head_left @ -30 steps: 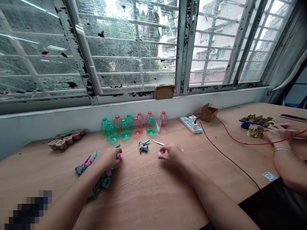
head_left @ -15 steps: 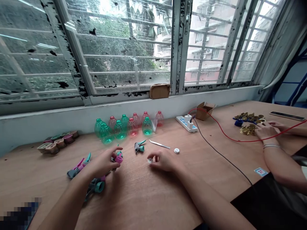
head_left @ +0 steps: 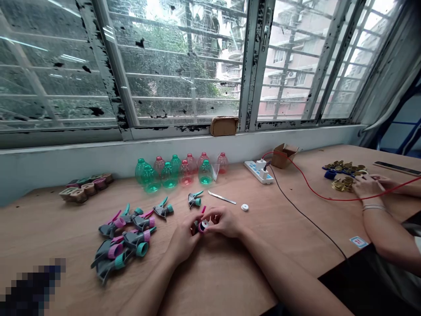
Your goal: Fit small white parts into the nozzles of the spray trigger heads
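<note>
the left hand [head_left: 184,239] is wrapped around a trigger sprayer head [head_left: 200,228] with a magenta collar, and the right hand [head_left: 226,222] meets it, thumb and fingers drawn narrow around a small white disc [head_left: 205,224] at the collar's mouth. whether the disc sits inside or is only pinched there, i cannot tell. the sprayer head is nearer the wearer than the tweezers [head_left: 222,197], between the two hands. its collar mouth faces back toward the wearer, turned a little rightward, and its magenta lever tip [head_left: 204,209] points up above the fingers. the left hand hides most of the body, so its long axis is hard to make out.

just beyond lies a teal-collared sprayer head [head_left: 194,200], its collar toward the right; a loose white disc [head_left: 244,207] lies past the tweezers' near end. at left, the heap of sprayer heads [head_left: 128,239] overlaps, hiding some levers. a co-worker's hand [head_left: 366,186] partly covers gold-coloured pieces [head_left: 342,184], the arm cut off at the right edge. the dark, pixelated thing [head_left: 33,289] at lower left is unreadable.
</note>
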Demonstrator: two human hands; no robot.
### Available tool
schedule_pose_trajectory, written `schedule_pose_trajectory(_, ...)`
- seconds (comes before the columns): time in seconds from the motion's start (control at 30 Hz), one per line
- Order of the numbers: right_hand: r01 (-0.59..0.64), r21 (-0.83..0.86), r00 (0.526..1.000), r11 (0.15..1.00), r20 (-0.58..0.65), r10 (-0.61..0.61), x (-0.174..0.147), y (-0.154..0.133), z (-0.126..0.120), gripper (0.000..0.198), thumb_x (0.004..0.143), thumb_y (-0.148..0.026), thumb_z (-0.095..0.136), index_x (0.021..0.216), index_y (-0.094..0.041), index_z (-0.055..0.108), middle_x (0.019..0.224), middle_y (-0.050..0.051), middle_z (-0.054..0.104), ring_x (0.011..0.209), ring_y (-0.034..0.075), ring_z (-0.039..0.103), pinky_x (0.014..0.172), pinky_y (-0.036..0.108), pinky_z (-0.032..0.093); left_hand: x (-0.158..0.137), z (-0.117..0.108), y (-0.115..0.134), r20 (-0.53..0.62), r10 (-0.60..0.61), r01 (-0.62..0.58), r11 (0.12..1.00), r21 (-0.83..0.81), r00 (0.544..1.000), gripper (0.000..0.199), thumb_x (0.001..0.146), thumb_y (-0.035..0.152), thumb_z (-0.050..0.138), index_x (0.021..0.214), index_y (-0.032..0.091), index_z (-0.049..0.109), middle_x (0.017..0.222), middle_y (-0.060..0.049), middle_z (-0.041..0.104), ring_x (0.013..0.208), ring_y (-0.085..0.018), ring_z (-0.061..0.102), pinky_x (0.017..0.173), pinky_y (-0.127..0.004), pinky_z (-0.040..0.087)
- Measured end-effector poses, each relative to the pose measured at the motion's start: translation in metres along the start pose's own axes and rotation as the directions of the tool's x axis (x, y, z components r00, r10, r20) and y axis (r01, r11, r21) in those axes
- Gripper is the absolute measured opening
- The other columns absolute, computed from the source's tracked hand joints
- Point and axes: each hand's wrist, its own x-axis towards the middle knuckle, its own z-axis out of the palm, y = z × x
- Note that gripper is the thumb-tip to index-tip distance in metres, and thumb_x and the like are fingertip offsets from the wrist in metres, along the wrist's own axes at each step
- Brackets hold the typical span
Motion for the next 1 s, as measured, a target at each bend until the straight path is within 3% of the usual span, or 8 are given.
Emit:
schedule_pose_trajectory(0.3, 0.021, -0.078, 0.999, 0.997, -0.042, -0.024, 0.001, -0.005, 0.008, 0.04, 0.065, -0.041, 0.078, 0.098, -0.021, 0.07, 0.083, 0.001, 0.06, 0.056, 0.007, 0.041, 0.05, 0.019, 0.036, 0.001, 0.001, -0.008, -0.018, -0.028, 0.027, 0.997, -0.078, 0.999, 0.053, 0.075, 0.016, 0.057, 0.126, 0.023, 0.045, 0.102, -0.004, 0.062, 0.066, -0.011, 0.057, 0.062, -0.023, 0.047)
schedule_pose_trajectory(0.4, 0.043, -0.131, 0.997, 0.99, -0.058, -0.051, 0.0, -0.01, 0.005, 0.027, 0.076, -0.038, 0.07, 0.096, -0.02, 0.071, 0.086, 0.002, 0.062, 0.056, 0.007, 0.043, 0.051, 0.02, 0.037, 0.002, 0.001, -0.008, -0.036, -0.022, 0.019, 0.996, -0.084, 0.999, 0.05, 0.077, 0.018, 0.055, 0.126, 0.022, 0.046, 0.099, -0.003, 0.063, 0.065, -0.011, 0.058, 0.061, -0.023, 0.046)
schedule_pose_trajectory(0.5, 0.072, -0.263, 0.995, 0.962, -0.046, -0.087, -0.002, -0.014, 0.001, 0.017, 0.083, -0.034, 0.062, 0.088, -0.021, 0.073, 0.083, 0.003, 0.064, 0.057, 0.009, 0.046, 0.054, 0.021, 0.038, 0.001, 0.001, -0.005, -0.061, -0.012, 0.012, 1.0, -0.009, 0.998, 0.034, 0.079, 0.018, 0.054, 0.112, 0.022, 0.055, 0.088, -0.001, 0.065, 0.068, -0.013, 0.059, 0.063, -0.024, 0.045)
schedule_pose_trajectory(0.6, 0.085, -0.394, 0.995, 0.915, -0.013, -0.098, -0.003, -0.015, -0.001, 0.014, 0.082, -0.032, 0.064, 0.086, -0.024, 0.074, 0.079, 0.002, 0.065, 0.061, 0.01, 0.052, 0.059, 0.022, 0.04, 0.0, 0.001, 0.0, -0.072, 0.0, 0.007, 0.995, 0.104, 0.997, 0.019, 0.078, 0.017, 0.053, 0.094, 0.023, 0.062, 0.085, 0.0, 0.067, 0.078, -0.016, 0.061, 0.068, -0.025, 0.044)
schedule_pose_trajectory(0.77, 0.088, -0.495, 0.996, 0.865, 0.017, -0.092, -0.004, -0.015, 0.0, 0.016, 0.083, -0.036, 0.062, 0.088, -0.028, 0.075, 0.082, 0.001, 0.067, 0.069, 0.012, 0.059, 0.067, 0.022, 0.042, -0.001, 0.002, 0.006, -0.093, -0.01, 0.029, 0.979, 0.201, 0.996, 0.022, 0.077, 0.015, 0.054, 0.094, 0.024, 0.064, 0.097, -0.002, 0.068, 0.089, -0.019, 0.062, 0.073, -0.027, 0.044)
schedule_pose_trajectory(1.0, 0.151, -0.559, 0.988, 0.815, 0.097, -0.117, -0.003, -0.022, -0.001, 0.019, 0.088, -0.036, 0.055, 0.091, -0.031, 0.074, 0.09, 0.0, 0.07, 0.077, 0.013, 0.063, 0.069, 0.022, 0.041, -0.001, 0.004, 0.004, -0.102, 0.021, 0.001, 0.977, 0.211, 0.995, 0.022, 0.077, 0.013, 0.053, 0.093, 0.025, 0.063, 0.097, -0.002, 0.068, 0.088, -0.019, 0.062, 0.075, -0.027, 0.044)
